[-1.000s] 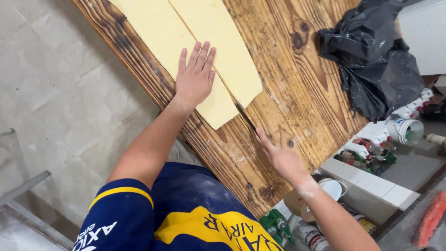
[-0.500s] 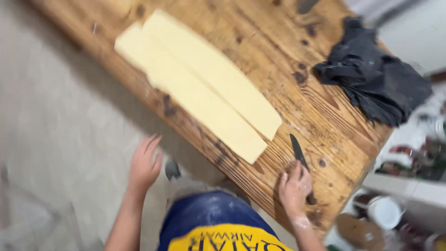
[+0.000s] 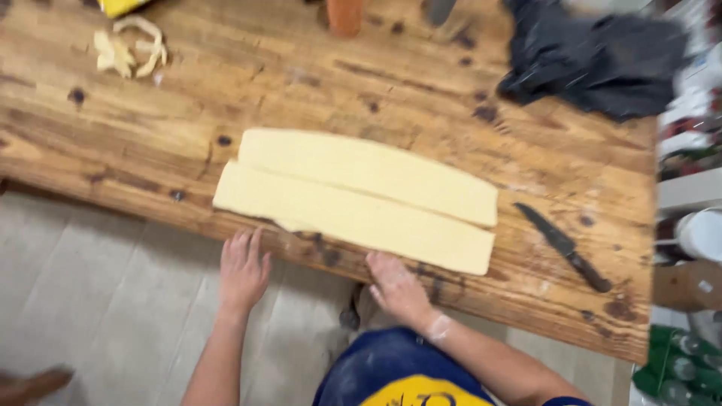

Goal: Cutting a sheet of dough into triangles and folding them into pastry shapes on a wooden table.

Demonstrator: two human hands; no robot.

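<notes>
Looks like the dough's been cut lengthwise and the person is about to take hold of the near strip. Left hand is flat, fingers spread, empty, at the edge of the wooden table, with the near dough strip just ahead and to its right. Right hand is open too, fingertips at that strip's near edge; can't tell if they're touching. The far dough strip lies just beyond. Knife is off to the right of the right hand, untouched. Lifting that soft strip probably needs both hands so it doesn't stretch.
</notes>
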